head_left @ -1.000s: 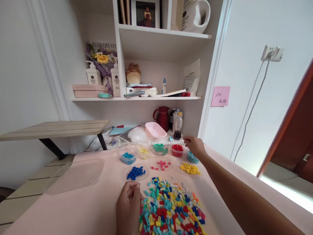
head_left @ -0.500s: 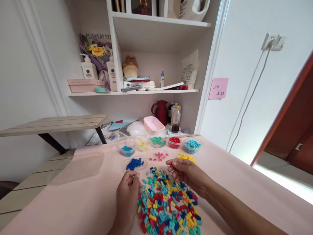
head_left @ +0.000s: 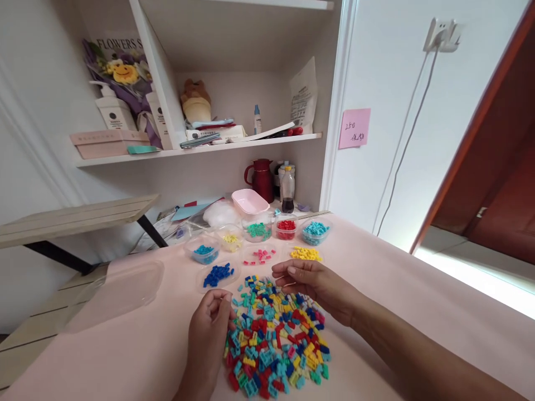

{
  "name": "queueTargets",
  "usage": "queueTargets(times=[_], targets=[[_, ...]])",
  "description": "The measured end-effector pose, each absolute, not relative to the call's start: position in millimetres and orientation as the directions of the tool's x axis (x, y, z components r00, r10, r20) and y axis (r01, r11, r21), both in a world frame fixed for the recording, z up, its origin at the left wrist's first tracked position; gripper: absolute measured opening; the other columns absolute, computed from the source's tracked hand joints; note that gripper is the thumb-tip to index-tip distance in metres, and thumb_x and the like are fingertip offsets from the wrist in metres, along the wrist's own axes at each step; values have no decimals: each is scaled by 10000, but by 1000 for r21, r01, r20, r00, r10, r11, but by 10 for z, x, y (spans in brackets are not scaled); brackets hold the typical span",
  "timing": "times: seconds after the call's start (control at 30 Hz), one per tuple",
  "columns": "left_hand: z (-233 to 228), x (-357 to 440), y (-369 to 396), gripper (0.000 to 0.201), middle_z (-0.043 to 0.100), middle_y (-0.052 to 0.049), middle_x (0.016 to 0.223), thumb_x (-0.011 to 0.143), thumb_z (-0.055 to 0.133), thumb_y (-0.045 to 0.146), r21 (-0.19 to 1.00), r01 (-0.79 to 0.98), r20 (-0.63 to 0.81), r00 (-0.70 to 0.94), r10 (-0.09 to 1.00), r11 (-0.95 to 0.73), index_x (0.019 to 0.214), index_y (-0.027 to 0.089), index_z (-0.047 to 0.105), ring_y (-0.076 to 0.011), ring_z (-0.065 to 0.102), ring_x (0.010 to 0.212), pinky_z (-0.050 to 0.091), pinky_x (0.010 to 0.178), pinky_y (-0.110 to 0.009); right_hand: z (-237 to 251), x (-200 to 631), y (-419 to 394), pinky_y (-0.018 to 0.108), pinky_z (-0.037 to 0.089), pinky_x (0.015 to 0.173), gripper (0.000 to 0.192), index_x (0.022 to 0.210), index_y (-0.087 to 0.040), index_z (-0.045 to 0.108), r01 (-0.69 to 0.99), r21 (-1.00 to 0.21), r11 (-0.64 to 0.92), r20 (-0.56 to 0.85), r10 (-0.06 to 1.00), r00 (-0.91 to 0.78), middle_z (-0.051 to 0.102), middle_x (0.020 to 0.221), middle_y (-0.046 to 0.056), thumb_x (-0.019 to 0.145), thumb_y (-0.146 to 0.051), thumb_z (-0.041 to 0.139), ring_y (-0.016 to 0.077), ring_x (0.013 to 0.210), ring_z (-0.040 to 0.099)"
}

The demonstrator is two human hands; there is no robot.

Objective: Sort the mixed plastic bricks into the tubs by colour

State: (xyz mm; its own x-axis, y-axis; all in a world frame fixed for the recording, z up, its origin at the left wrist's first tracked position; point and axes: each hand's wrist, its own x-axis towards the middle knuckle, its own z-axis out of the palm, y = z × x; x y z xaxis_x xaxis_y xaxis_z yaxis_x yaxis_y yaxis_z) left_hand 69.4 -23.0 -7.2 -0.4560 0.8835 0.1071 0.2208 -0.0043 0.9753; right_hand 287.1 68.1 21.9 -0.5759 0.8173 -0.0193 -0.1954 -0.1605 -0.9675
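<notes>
A spread heap of small toy building bricks in mixed colours lies on the pink tabletop. My left hand rests at the heap's left edge, fingers curled and thumb against them; whatever may be in it is hidden. Above the far right part of the heap is my right hand, its fingers stretched out and no brick visible in it. Beyond it stand clear tubs of red bricks, green bricks and light blue bricks. Closer are yellow bricks, pink bricks and dark blue bricks.
More tubs hold blue bricks and pale yellow bricks. A clear lid lies at left. Behind are a pink basin, a red jug and a bottle, under a white shelf.
The red brick that was between my right thumb and fingers no longer shows there, and those fingers have straightened. My left hand stays curled. The view has shifted and tilted.
</notes>
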Motion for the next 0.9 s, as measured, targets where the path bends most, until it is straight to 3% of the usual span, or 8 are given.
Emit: queueTargets(times=[0.17, 0.27, 0.37, 0.47, 0.63, 0.9], targets=[[-73, 698, -231, 286, 565, 32, 586, 753, 624, 471, 971, 238, 126, -451, 884, -17, 787, 187, 599, -126, 520, 514, 415, 508, -211, 235, 2926, 741, 350, 486, 847, 307, 1005, -168, 695, -87, -996, 31, 74, 833, -548, 700, 996, 89, 850, -409, 582, 198, 929, 635], [-81, 700, -237, 285, 588, 24, 604, 762, 613, 468, 963, 267, 146, -424, 894, -31, 806, 187, 624, -135, 543, 538, 433, 528, -218, 239, 2930, 761, 338, 489, 771, 256, 949, -181, 701, 96, -959, 267, 181, 837, -517, 704, 928, 70, 866, -370, 548, 202, 870, 635], [-80, 711, -245, 269, 634, 9, 651, 786, 587, 447, 942, 336, 160, -376, 913, -26, 851, 195, 651, -160, 589, 607, 462, 585, -238, 236, 2906, 732, 339, 474, 781, 219, 945, -220, 713, 297, -750, 591, 362, 743, -563, 701, 954, 58, 888, -265, 506, 206, 891, 619], [-64, 743, -255, 247, 693, -17, 736, 794, 580, 422, 909, 417, 179, -331, 926, -27, 835, 198, 674, -196, 639, 710, 481, 656, -262, 211, 2858, 651, 373, 433, 880, 316, 1082, -253, 685, 316, -494, 810, 481, 558, -676, 664, 1092, 71, 912, -166, 433, 213, 996, 576], [-46, 790, -273, 211, 726, -36, 831, 796, 577, 379, 864, 498, 253, -291, 923, -80, 819, 209, 700, -218, 659, 773, 495, 692, -282, 123, 2788, 546, 416, 378, 938, 483, 1230, -294, 604, 322, -288, 902, 383, 417, -824, 591, 1241, 73, 815, -62, 518, 253, 1123, 503], [5, 826, -297, 167, 707, -49, 859, 795, 567, 300, 813, 552, 343, -197, 919, -185, 798, 227, 718, -228, 649, 855, 491, 780, -311, 158, 2830, 629, 348, 400, 838, 176, 943, -229, 700, 296, -351, 889, 407, 429, -807, 685, 941, 53, 883, -173, 544, 200, 922, 566]])
